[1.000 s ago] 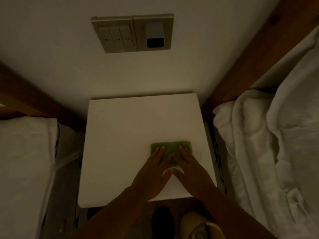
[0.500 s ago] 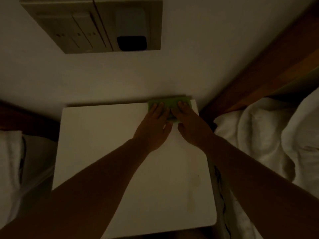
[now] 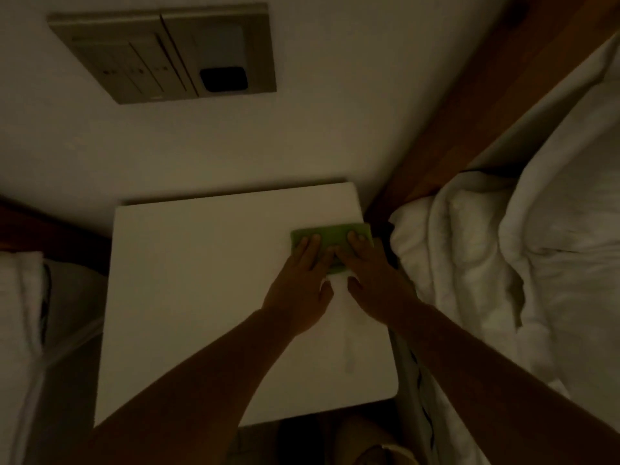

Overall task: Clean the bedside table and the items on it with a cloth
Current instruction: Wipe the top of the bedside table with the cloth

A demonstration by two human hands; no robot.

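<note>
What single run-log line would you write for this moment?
step: wiping | left hand, right hand: flat on green cloth | cloth: bedside table, right edge, beside bedding

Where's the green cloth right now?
Head view: the green cloth lies flat at the far right edge of the bedside table, under the left hand and right hand, next to the white bedding.

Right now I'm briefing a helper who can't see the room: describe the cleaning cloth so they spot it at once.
Find the white bedside table against the wall. Near its far right corner, beside the rumpled white duvet, a small rectangular cloth lies flat under the fingers of the left hand and right hand. It is the only green thing there.
</note>
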